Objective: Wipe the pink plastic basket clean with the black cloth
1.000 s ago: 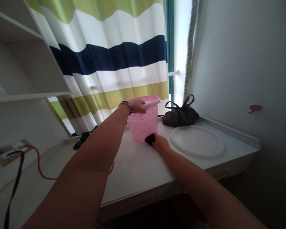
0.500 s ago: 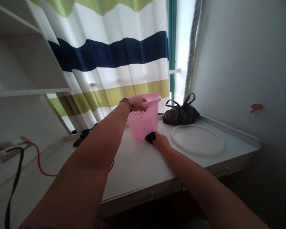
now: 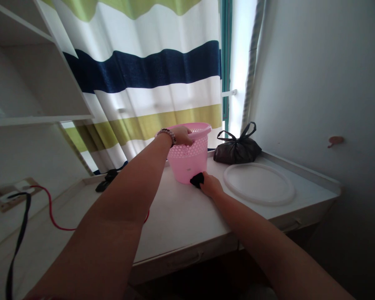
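Observation:
A pink plastic wastebasket (image 3: 190,164) with a perforated upper band stands upright on the white desk (image 3: 178,233). My left hand (image 3: 181,136), wearing a beaded bracelet at the wrist, is closed on the near side of its rim; some fingers are hidden. Low at the basket's right front, my right hand (image 3: 211,185) pinches a small bunched black piece (image 3: 197,180), which looks like cloth or plastic film. That piece lies against the lower wall of the basket, or just in front of it; I cannot tell whether they touch.
A tied black plastic bag (image 3: 237,150) sits at the back right. In front of it lies a white ring (image 3: 259,183) on the desk. Another dark bundle (image 3: 106,181) is at the back left, near a red cable (image 3: 51,208) and a power strip (image 3: 15,193). A striped curtain (image 3: 143,71) hangs behind.

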{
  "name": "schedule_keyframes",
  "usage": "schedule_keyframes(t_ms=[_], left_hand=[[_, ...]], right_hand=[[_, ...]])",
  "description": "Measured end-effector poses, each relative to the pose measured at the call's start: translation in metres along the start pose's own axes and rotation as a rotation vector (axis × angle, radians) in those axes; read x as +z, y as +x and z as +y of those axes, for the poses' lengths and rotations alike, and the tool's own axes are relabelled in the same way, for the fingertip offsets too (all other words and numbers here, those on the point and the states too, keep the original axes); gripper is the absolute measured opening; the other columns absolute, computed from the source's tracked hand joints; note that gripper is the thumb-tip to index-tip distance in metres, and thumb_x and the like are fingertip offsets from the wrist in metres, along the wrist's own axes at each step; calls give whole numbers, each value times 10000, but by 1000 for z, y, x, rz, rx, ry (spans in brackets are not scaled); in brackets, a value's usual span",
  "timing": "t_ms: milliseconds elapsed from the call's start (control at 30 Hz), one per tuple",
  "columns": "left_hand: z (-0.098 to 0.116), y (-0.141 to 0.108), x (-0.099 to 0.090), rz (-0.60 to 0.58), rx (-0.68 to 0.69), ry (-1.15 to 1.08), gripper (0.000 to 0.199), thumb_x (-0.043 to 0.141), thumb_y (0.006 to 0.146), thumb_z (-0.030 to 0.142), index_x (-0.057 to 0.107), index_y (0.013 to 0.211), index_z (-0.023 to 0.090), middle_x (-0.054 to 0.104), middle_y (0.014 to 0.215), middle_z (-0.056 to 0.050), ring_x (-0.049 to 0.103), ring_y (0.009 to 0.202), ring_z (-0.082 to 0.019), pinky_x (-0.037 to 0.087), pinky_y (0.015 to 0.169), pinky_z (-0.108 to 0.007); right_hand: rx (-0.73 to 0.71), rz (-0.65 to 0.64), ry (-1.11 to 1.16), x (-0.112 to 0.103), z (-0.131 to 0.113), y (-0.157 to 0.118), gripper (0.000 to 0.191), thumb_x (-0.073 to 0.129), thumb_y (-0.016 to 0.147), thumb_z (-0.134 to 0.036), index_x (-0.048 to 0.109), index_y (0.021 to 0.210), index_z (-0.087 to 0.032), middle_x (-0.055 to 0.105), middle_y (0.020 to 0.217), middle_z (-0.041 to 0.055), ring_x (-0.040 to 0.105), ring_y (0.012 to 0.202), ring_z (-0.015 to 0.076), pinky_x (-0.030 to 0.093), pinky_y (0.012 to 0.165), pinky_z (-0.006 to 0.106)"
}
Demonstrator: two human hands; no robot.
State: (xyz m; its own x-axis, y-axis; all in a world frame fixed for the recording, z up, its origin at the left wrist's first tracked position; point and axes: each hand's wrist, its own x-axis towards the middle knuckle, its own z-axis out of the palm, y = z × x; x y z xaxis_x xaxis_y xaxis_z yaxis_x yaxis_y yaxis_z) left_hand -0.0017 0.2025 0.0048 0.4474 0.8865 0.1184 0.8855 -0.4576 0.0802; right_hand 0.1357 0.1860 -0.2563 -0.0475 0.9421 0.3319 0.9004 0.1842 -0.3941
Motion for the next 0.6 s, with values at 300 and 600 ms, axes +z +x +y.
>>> schedule_keyframes(t_ms=[300, 600], left_hand=[[0, 1, 0, 1, -32, 41, 337, 618, 564, 372, 672, 834, 177, 648, 789, -54, 556, 712, -194, 381, 557, -268], [0, 0, 1, 20, -15, 12, 359, 622, 551, 327, 674, 878, 188, 639, 774, -46, 555, 714, -196, 383, 561, -276]], right_hand=[[5, -11, -7, -1, -1, -1, 385, 517, 787, -370, 443, 1125, -200, 617, 955, 100, 570, 863, 235, 356, 680, 290], [-1, -13, 5, 1, 0, 1, 380, 520, 782, -346, 439, 1124, -203, 615, 959, 95, 564, 864, 224, 345, 677, 281]])
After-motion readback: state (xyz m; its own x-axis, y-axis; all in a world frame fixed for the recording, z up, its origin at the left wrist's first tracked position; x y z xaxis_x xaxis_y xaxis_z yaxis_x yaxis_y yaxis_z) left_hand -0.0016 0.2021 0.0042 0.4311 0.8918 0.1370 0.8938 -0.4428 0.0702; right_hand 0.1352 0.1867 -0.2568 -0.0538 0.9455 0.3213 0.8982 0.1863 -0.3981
